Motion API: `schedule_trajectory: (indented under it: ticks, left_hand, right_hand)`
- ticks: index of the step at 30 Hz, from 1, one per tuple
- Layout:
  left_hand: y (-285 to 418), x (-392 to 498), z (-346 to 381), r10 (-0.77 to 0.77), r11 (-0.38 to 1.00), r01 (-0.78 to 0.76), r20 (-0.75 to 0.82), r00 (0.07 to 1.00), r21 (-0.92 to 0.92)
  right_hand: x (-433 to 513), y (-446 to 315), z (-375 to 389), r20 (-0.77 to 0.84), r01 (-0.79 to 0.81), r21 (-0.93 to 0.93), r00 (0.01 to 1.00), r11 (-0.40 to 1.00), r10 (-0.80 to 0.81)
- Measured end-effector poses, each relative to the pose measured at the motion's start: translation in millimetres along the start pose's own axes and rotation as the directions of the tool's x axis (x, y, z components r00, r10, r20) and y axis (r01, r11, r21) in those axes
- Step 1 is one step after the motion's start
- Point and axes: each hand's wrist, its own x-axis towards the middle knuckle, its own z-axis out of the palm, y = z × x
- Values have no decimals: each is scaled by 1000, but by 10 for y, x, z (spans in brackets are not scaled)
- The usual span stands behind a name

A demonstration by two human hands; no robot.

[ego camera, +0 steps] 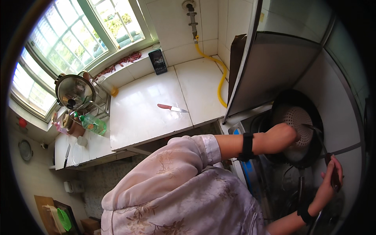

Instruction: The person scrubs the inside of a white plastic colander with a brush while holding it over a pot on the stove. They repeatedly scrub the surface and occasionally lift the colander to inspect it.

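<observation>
At the right, my left hand (277, 138) is closed in a fist at the edge of a pale round perforated strainer (296, 116). Its fingertips are hidden, but it appears to hold the strainer's rim. The strainer is tilted inside a black wok (279, 101), with whitish, cloudy contents (295, 154) below it. My right hand (327, 179) grips the dark brown handle of a metal cooking utensil (321, 141), whose head reaches over the strainer. Whether that head touches the holes cannot be seen.
A stove (246, 164) lies under the wok, beside an upright panel (264, 73). On the white tiled counter (141, 129) rests a red-handled knife (171, 108). A phone (158, 61) leans by the sill, near a yellow gas hose (221, 79). A green bottle (93, 124) stands left.
</observation>
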Motion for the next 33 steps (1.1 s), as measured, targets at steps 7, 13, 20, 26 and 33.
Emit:
schedule_trajectory:
  ticks: [7, 13, 20, 26, 33]
  left_hand:
    - [-7, 4, 33, 13, 999, -15, 68, 998, 38]
    - [35, 25, 106, -20, 997, 10, 130, 991, 74]
    - [80, 51, 177, 24, 998, -21, 55, 998, -61]
    - [123, 102, 228, 71, 997, -70, 24, 997, -41]
    - [178, 129, 260, 24, 999, -22, 78, 997, -23]
  right_hand:
    - [-12, 3, 0, 7, -25, -17, 1000, 1000, 25]
    - [-21, 2, 9, -5, 2, -25, 1000, 1000, -2]
    - [-19, -3, -3, 9, -17, -1, 1000, 1000, 17]
    - [-5, 36, -12, 8, -16, -7, 1000, 1000, 16]
    - [7, 13, -18, 7, -10, -6, 1000, 1000, 10]
